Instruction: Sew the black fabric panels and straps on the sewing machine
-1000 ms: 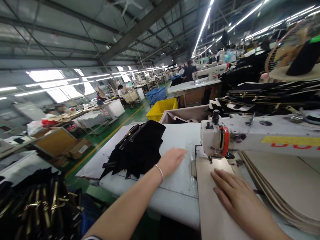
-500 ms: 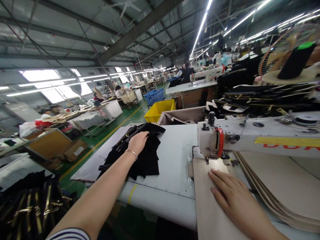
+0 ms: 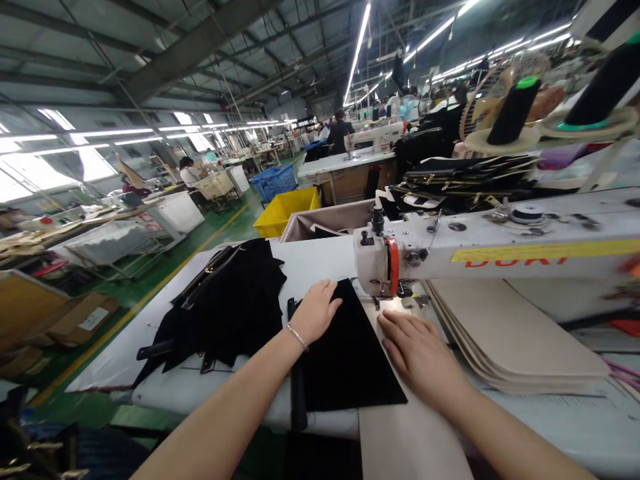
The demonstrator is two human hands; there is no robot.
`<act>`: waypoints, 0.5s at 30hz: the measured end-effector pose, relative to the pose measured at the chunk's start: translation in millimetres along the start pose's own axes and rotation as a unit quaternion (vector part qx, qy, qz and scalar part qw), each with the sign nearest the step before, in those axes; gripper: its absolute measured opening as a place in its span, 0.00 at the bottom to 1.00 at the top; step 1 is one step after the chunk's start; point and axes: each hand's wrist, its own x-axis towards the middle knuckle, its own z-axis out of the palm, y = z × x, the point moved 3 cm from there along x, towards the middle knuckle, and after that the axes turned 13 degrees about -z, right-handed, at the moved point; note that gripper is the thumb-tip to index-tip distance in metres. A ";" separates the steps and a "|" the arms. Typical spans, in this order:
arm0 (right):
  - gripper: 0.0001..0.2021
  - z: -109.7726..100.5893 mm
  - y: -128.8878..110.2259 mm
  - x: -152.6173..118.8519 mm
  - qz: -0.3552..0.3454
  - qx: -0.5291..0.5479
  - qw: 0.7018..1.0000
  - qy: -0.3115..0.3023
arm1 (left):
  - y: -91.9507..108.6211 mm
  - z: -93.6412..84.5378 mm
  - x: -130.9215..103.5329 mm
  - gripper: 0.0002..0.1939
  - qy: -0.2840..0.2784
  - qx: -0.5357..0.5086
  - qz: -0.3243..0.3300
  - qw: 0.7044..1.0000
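Observation:
My left hand (image 3: 316, 312) grips the upper edge of a black fabric piece (image 3: 353, 360), its fingers bent over the edge. This piece has a dark strip along its left side and partly overlaps a long beige panel (image 3: 400, 433). On that panel my right hand (image 3: 423, 353) lies flat with fingers stretched out, close to the needle area of a white sewing machine (image 3: 373, 257). To the left of my left hand is a pile of black pieces (image 3: 235, 293) with zippers along its far side.
A stack of beige panels (image 3: 520, 333) lies under the machine arm. Behind the table stand a beige bin (image 3: 330, 217), a yellow crate (image 3: 285, 210) and a blue basket (image 3: 274, 181). Black zippered pieces (image 3: 450, 180) are heaped beyond the machine, near thread cones (image 3: 515, 110).
My left hand has moved right from the black pile, bringing one black piece over beside the needle area. My right hand still rests on the beige panel. The view has turned right.

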 end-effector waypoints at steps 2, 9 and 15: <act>0.20 -2.3 0.1 -0.2 0.003 0.002 1.000 0.002 | -3.5 12.9 19.4 0.13 -0.004 -0.003 -0.029 1.000; 0.19 -5.7 -0.2 1.6 0.017 0.014 1.000 0.005 | 24.0 13.6 -13.1 0.10 -0.067 -0.098 0.017 0.993; 0.21 -5.8 -0.7 2.4 0.016 0.017 1.000 -0.001 | 49.5 27.0 -10.3 0.01 -0.049 -0.135 0.026 0.989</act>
